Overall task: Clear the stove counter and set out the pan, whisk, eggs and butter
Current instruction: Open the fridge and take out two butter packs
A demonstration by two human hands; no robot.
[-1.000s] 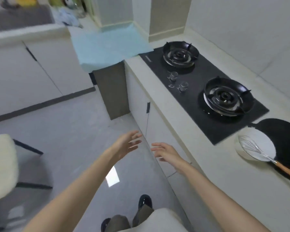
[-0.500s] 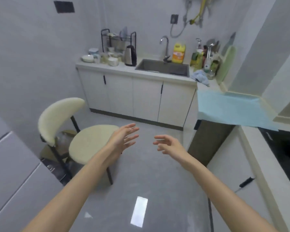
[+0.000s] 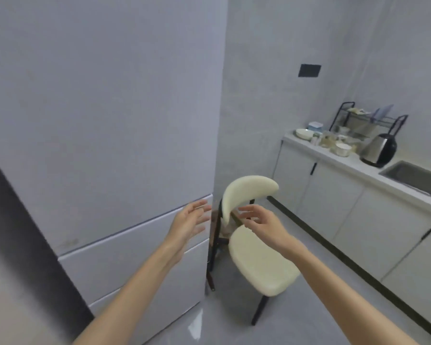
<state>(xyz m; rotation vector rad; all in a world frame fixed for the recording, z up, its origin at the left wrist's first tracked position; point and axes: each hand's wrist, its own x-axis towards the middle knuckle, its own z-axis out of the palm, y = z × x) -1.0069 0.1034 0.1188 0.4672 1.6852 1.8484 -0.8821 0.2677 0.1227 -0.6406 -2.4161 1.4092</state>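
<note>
Turns further left than half a second ago, onto a tall grey fridge (image 3: 110, 120) with a cream chair (image 3: 261, 265) just beside it. Holds left hand (image 3: 188, 221) up before the fridge front, fingers spread, almost straight, gripping nothing; right hand (image 3: 261, 221) over the chair, fingers loosely bent, equally empty. Far right, tabletop (image 3: 358, 168) with kettle (image 3: 380, 150) near sink (image 3: 418, 175). Pan and whisk out of frame; long axis not tellable.
</note>
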